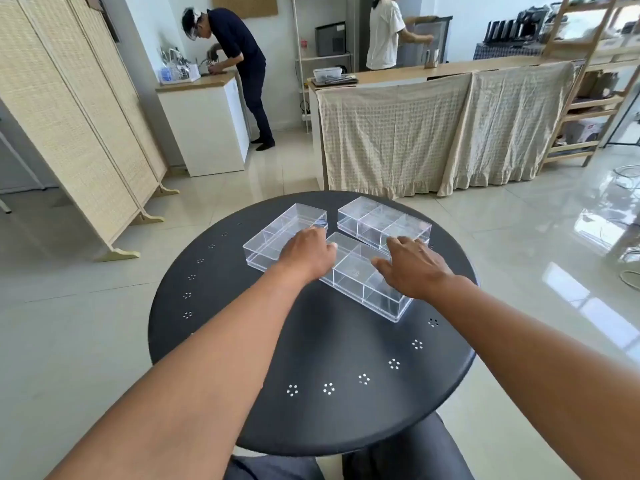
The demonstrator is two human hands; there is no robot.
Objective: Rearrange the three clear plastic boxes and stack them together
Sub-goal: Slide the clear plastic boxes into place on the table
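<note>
Near half of round black table [311,393] bare, my forearms cross it freely. Three clear boxes crowd far half: near box [367,282] under both my hands, left box [277,233] just beside it, far box [384,221] behind. Narrow gap between left box and far box; gap between near box and far box tighter still. My left hand [304,254] blocks seam between left and near boxes. My right hand [415,268] covers near box's right end. Table's left rim open.
</note>
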